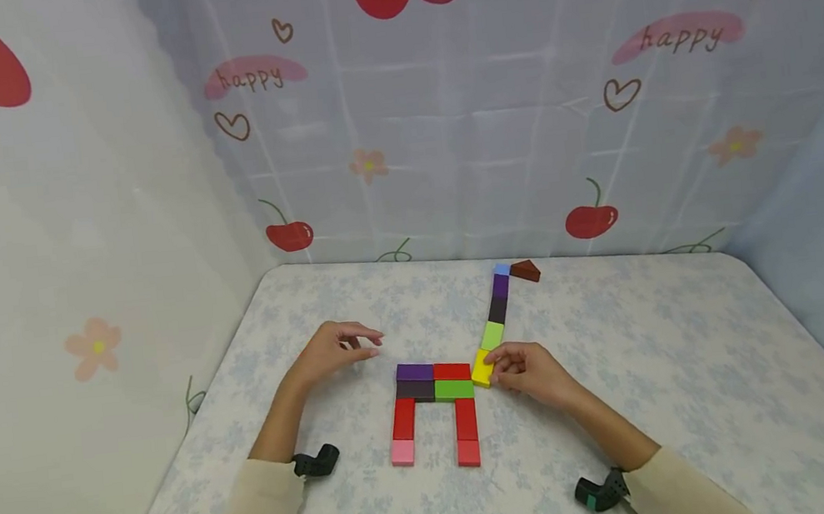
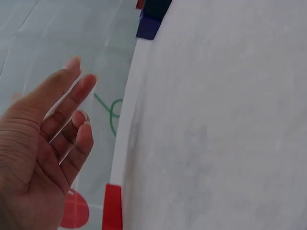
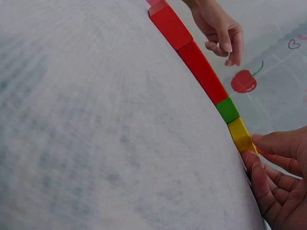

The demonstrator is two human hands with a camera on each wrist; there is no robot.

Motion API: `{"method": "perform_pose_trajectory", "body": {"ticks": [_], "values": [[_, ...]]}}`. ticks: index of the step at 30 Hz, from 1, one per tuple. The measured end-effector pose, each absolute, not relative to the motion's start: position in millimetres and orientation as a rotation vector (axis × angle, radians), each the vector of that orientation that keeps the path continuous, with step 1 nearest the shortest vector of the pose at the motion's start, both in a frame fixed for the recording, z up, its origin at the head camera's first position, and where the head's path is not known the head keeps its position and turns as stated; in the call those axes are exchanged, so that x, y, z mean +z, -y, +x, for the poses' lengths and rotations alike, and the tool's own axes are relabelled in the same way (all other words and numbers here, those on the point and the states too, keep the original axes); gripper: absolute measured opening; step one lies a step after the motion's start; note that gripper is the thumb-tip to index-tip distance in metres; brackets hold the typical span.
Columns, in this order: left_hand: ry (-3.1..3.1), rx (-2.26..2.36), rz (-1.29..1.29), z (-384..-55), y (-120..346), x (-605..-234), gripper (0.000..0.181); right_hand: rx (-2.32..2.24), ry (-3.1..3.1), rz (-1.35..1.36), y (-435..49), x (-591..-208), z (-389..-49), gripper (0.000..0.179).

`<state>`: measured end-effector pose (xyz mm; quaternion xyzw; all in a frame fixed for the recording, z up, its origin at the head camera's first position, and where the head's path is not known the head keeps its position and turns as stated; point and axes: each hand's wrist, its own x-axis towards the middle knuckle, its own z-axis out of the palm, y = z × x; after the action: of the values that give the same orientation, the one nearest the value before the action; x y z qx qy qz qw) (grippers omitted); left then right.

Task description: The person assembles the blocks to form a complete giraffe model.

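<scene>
My right hand (image 1: 533,371) pinches the yellow block (image 1: 481,369) at its right side. In the right wrist view, the thumb and a finger of the right hand (image 3: 283,177) lie against the end of the yellow block (image 3: 240,135). That block adjoins a lime block (image 1: 492,335) in a slanting row. Left of it, the green block (image 1: 453,389) and red block (image 1: 452,372) sit beside a purple block (image 1: 415,371) and a dark block (image 1: 415,390). My left hand (image 1: 331,351) hovers left of these, fingers loosely bent and holding nothing; the left wrist view shows this hand (image 2: 48,139) too.
Two columns hang below the body: a red block (image 1: 403,419) over a pink one (image 1: 403,452), and two red blocks (image 1: 465,419). The slanting row ends in a light blue block (image 1: 502,269) beside a brown wedge (image 1: 526,271). A patterned curtain (image 1: 450,186) stands behind the table.
</scene>
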<state>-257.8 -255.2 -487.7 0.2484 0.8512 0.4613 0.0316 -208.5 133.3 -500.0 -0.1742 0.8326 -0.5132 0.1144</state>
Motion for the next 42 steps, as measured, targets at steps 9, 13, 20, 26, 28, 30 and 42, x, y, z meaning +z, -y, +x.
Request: {"method": "perform_pose_trajectory", "body": {"ticks": [9, 13, 20, 26, 28, 30, 42], "values": [[-3.152, 1.056, 0.344, -259.9, 309.4, -482.2, 0.044, -1.509, -2.425, -0.527, -131.8, -496.2, -207.4, 0.025], [-3.124, 0.931, 0.155, -257.7, 319.8, -479.7, 0.05, -1.531, -2.398, -0.517, -129.0, -480.5, -199.5, 0.025], [-2.973, 0.986, 0.111, -258.9, 329.6, -484.3, 0.047, -1.545, -2.384, -0.513, -126.5, -462.8, -190.8, 0.025], [-2.881, 1.077, 0.224, -258.7, 332.2, -485.7, 0.044, -1.554, -2.379, -0.51, -126.0, -463.9, -191.1, 0.025], [-2.847, 1.085, 0.242, -257.8, 332.2, -485.5, 0.043, -1.554, -2.377, -0.507, -125.9, -464.0, -191.2, 0.025], [-2.815, 1.082, 0.255, -256.6, 331.9, -484.9, 0.044, -1.554, -2.376, -0.504, -125.8, -463.9, -191.4, 0.025], [-2.587, 1.155, 0.521, -254.6, 319.2, -483.7, 0.041, -1.541, -2.397, -0.49, -128.9, -480.5, -199.7, 0.025]]}}
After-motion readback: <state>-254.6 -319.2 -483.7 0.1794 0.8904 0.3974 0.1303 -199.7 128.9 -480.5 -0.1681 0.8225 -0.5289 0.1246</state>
